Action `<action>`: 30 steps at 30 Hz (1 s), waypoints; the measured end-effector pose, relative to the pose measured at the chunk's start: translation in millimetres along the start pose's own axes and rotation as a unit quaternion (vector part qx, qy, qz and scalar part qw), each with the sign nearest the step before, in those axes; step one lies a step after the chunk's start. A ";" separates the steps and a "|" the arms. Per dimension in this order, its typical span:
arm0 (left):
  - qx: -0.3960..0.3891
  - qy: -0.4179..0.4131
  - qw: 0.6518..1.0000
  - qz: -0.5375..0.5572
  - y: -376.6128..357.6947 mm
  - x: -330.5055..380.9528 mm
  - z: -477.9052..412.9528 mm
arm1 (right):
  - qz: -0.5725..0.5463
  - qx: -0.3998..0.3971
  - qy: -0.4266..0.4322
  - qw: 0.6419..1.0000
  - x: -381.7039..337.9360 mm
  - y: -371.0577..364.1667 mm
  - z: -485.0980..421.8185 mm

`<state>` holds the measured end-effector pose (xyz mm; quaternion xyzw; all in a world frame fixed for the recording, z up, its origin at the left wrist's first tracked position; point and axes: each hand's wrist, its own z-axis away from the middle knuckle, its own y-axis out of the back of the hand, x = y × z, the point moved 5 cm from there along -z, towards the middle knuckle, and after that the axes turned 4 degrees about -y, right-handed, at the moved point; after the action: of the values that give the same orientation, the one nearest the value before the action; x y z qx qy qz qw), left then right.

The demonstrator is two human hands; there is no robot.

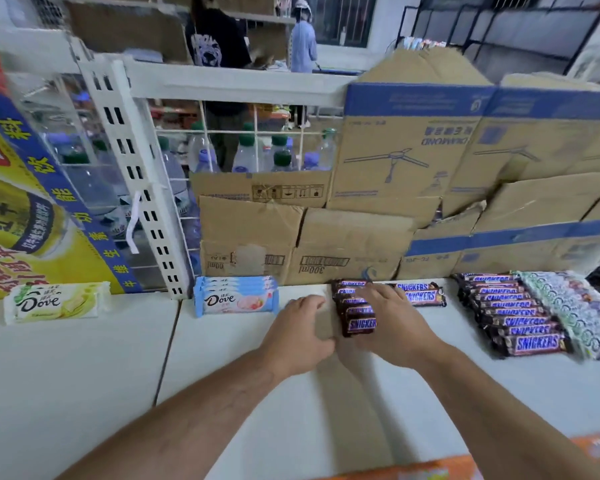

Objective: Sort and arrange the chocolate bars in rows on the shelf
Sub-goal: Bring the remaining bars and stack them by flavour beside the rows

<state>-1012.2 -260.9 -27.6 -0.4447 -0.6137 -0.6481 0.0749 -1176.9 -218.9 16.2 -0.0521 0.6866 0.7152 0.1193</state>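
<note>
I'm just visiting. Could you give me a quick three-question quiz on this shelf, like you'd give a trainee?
1. True or false: the right hand lies on the middle Snickers row.
2. Which bar lies furthest left? A Snickers, B yellow Dove, C Kit Kat.
3. Fill in: the wall behind the bars is made of flattened ____ boxes.
Key: 1 true; 2 B; 3 cardboard.
</note>
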 end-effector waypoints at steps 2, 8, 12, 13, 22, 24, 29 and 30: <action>0.032 0.039 0.997 0.055 -8.9 12.7 -10.3 | 0.053 -0.042 0.018 0.998 20.2 5.1 -17.0; 0.071 0.073 0.995 0.022 -30.5 16.4 -17.9 | 0.115 -0.123 0.101 0.981 45.5 6.2 -65.8; 0.074 0.096 0.993 -0.014 -32.7 13.5 -16.7 | 0.120 -0.152 0.133 0.972 45.2 -0.8 -80.6; 0.077 0.099 0.992 -0.028 -33.1 13.8 -17.3 | 0.121 -0.152 0.139 0.971 44.8 -0.8 -83.1; 0.113 0.082 0.989 -0.049 -30.5 19.9 -17.7 | 0.137 -0.174 0.137 0.966 46.0 -0.7 -93.8; 0.106 0.096 0.989 -0.047 -30.3 19.6 -17.1 | 0.125 -0.176 0.130 0.968 43.8 1.1 -92.1; 0.077 0.099 0.992 -0.029 -31.9 16.8 -16.6 | 0.049 -0.143 0.142 0.978 36.8 -1.0 -69.3; 0.075 0.097 0.992 -0.036 -32.2 16.2 -16.6 | 0.029 -0.140 0.143 0.979 37.1 -4.1 -64.4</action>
<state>-1050.5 -260.3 -37.8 -0.3502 -0.6660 -0.6426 0.1443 -1217.4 -279.2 0.1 -0.1503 0.5907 0.7927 -0.0091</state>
